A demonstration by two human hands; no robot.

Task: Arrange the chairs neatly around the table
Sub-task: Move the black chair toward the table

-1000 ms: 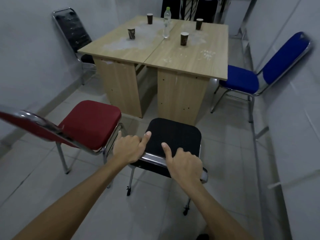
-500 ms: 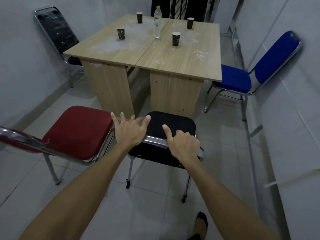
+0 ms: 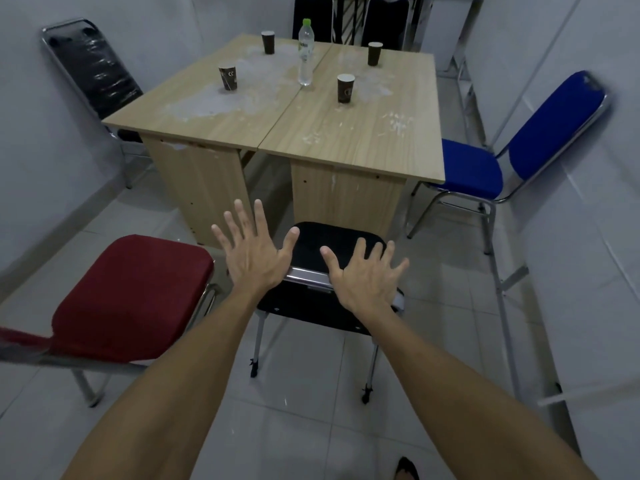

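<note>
**Both hands spread above the black chair's backrest**

The left hand [image 3: 254, 252] is fully open, fingers splayed and straight, holding nothing. It sits over the left end of the black chair's [image 3: 332, 244] chrome top rail; whether the palm touches the rail cannot be told. The right hand [image 3: 363, 275] is likewise fully open, fingers fanned, holding nothing, positioned over the right end of the same rail. Neither grip closes round the chair.

The black chair stands on the tiled floor [image 3: 311, 420] at the near side of the desk [image 3: 311, 133], its seat pointing toward the desk's panel leg and near it. Its backrest faces the person.

The red chair [image 3: 135, 296] stands just beside the black chair on the left, turned at an angle, with its seat corner near the black chair's frame. The blue chair [image 3: 474, 171] stands at the right side of the desk, its seat edge reaching under the desk top and its backrest near the right wall. A wrapped chair [image 3: 93, 67] stands at the left side of the desk against the wall. Two dark chairs [image 3: 346, 19] stand at the far side.

On the desk stand four paper cups [image 3: 345, 88] and one bottle [image 3: 305, 53], upright, near the seam between the two desk tops. White smears mark the surface.
</note>
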